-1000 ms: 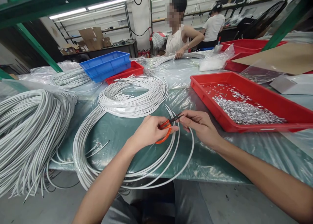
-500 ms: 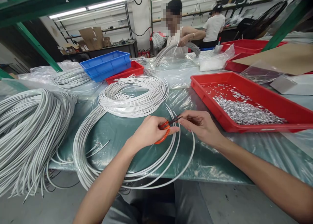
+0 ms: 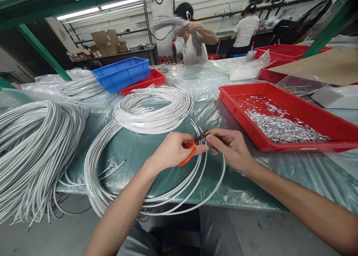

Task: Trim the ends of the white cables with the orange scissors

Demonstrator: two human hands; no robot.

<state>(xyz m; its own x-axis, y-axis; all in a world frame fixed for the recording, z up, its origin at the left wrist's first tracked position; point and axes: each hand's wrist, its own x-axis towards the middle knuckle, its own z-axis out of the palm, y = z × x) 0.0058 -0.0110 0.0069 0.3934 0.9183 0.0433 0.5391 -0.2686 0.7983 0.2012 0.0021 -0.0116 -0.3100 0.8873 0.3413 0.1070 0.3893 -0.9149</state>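
My left hand point(image 3: 170, 151) is closed around orange-handled scissors point(image 3: 188, 159), with the dark blades pointing up and right. The blade tips meet the fingertips of my right hand point(image 3: 231, 147), which pinches the end of a white cable point(image 3: 220, 178). That cable curves down from my right fingers to the front edge and joins a loose coil of white cables point(image 3: 93, 155). A few more free cable ends stand up just behind the blades. My fingers hide the held tip. Beyond my hands lies a neat coil of white cables point(image 3: 153, 123).
A red tray point(image 3: 282, 147) of small shiny metal pieces stands at right. Thick grey-white cable bundles point(image 3: 41, 144) hang over the left edge. A blue tray point(image 3: 123, 75) overlaps a red one point(image 3: 156, 78) behind. Across the table a co-worker point(image 3: 194, 49) handles cables.
My hands and the scissors have shifted very slightly right, still together at the cable end. The co-worker across the table has raised the bundle of cables to head height.
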